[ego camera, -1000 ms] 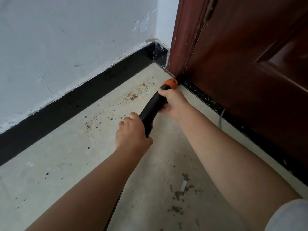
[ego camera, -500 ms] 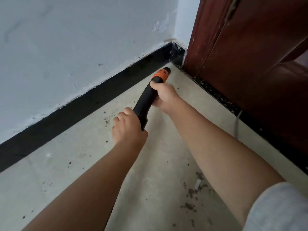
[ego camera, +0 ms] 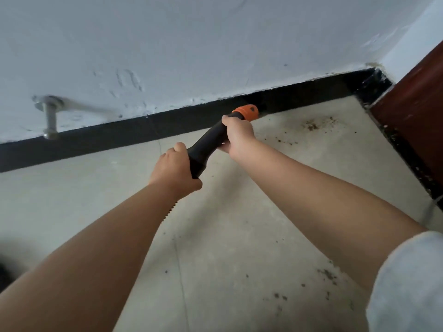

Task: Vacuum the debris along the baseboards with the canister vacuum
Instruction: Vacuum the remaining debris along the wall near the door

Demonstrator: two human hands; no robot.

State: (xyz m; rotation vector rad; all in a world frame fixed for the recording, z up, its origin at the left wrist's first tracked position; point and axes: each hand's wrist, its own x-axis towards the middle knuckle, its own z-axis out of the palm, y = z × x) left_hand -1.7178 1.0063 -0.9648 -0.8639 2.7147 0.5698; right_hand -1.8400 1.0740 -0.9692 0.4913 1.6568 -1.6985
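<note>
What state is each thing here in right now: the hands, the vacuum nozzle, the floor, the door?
Left hand: grips the nozzle's rear end.
Right hand: grips the nozzle near its tip.
Vacuum nozzle: orange tip at the black baseboard.
Floor: debris lies near the corner.
Door: open or shut, cannot tell.

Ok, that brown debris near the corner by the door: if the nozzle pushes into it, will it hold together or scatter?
The debris looks like loose fine crumbs with stray specks trailing off, so it would probably scatter rather than move as a clump. The grains look tiny and likely light, so suction should lift them. The orange nozzle tip sits at the black baseboard, apart from the pile.
</note>
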